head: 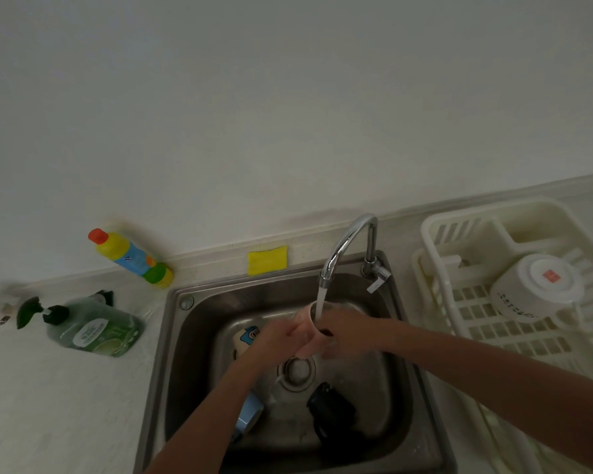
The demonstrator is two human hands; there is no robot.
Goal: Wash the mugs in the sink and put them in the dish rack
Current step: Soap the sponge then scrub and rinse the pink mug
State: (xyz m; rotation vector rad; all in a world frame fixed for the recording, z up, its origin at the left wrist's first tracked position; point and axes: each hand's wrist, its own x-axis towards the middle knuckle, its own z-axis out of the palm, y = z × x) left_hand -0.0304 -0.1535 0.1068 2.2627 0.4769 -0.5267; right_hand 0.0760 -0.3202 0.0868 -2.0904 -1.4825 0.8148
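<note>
Steel sink [172, 336] set in the counter, with cream dish rack [439, 234] to its right holding one white mug [531, 285] upside down. Chrome faucet [343, 248] running, stream falling into pink mug [310, 331] held upright over the basin between both hands; three further mugs lying in the basin: black mug [332, 410], blue mug [250, 413], and white printed mug [243, 338] partly hidden behind the left wrist. Left hand [281, 340] curled round the pink mug's left side, right hand [343, 333] gripping its right side at the rim, fingers bent around it.
</note>
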